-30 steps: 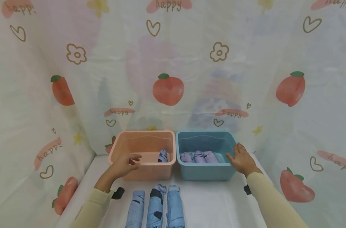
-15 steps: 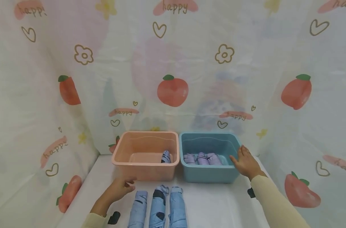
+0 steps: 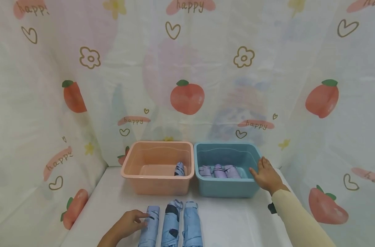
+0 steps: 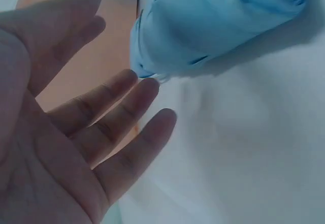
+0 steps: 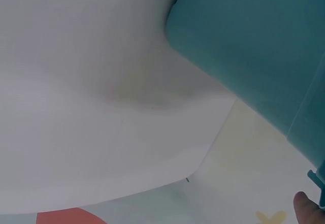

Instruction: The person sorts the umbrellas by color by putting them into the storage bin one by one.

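Observation:
My left hand point(image 3: 128, 223) is beside the leftmost of three folded umbrellas on the white table, a periwinkle-blue one point(image 3: 149, 224). Its fingertips overlap that umbrella's edge in the head view; in the left wrist view the fingers point(image 4: 124, 117) are spread and relaxed below a blue umbrella point(image 4: 218, 23). A light-blue umbrella with black patches point(image 3: 171, 223) and a plain light-blue one point(image 3: 192, 224) lie to the right. My right hand point(image 3: 268, 176) rests on the right rim of the blue bin point(image 3: 227, 188), fingers extended, thumb toward the inside.
The peach bin point(image 3: 159, 187) stands left of the blue one and holds one dark-striped blue umbrella point(image 3: 179, 169). Several lilac umbrellas point(image 3: 232, 172) lie in the blue bin. A fabric backdrop with fruit prints point(image 3: 187, 99) closes off the back and sides of the table point(image 3: 230, 219).
My left hand has come down from over the peach bin's front rim to the leftmost umbrella. The right hand stays at the blue bin's rim. The view shifted slightly.

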Demonstrator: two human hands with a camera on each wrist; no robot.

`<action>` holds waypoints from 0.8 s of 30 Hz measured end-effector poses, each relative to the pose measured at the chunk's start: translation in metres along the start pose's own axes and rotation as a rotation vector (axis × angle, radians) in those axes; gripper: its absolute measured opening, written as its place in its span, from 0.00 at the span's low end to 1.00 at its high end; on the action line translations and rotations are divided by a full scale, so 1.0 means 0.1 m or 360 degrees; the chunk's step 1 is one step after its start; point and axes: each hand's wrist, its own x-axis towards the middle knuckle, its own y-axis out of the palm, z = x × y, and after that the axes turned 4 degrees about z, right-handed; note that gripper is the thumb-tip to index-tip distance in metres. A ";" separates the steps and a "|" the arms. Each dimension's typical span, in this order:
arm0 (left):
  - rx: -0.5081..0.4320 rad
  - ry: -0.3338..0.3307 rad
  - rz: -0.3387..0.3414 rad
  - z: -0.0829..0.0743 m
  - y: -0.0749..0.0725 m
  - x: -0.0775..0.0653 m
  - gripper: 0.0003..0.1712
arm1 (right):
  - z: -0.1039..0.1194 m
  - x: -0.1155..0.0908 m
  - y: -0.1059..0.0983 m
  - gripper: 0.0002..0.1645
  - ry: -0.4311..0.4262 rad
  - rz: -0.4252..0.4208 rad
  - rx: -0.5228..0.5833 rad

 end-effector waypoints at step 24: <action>-0.0010 -0.0154 0.0065 0.01 0.40 0.15 0.35 | -0.01 0.01 0.03 0.55 0.0019 -0.0007 0.0008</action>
